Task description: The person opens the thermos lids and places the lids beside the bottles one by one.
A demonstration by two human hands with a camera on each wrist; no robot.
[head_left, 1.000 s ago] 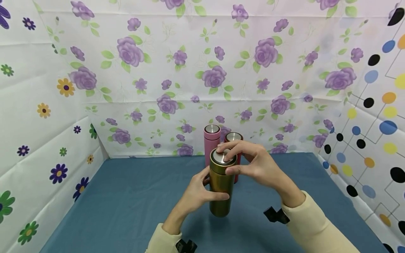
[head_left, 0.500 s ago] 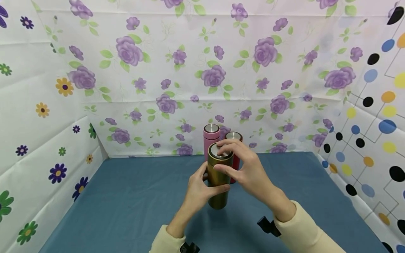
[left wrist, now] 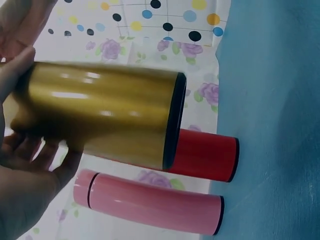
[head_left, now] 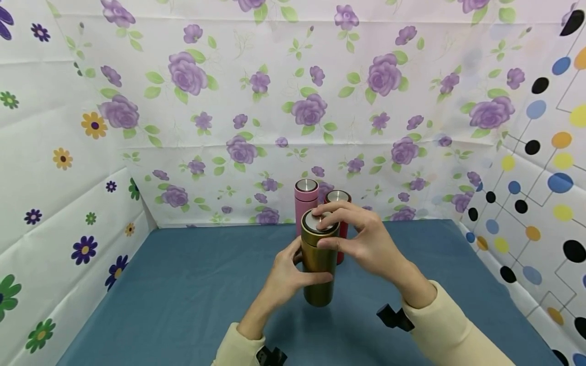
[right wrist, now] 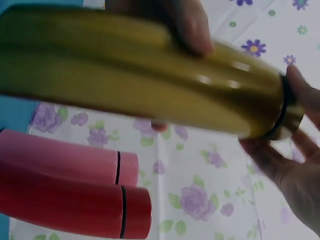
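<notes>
In the head view the gold flask (head_left: 319, 267) hides most fingertips of my left hand (head_left: 285, 279) and part of the far red flask (head_left: 338, 196); my right-wrist view blurs it, cutting off its base.

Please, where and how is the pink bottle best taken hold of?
Grip the pink bottle around its smooth round body, probably from the person's left: it stands upright, with the red bottle close on its right and the gold bottle in front.

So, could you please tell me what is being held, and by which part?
The gold flask: the left hand grips its body, and the right hand holds it by the lid.
</notes>
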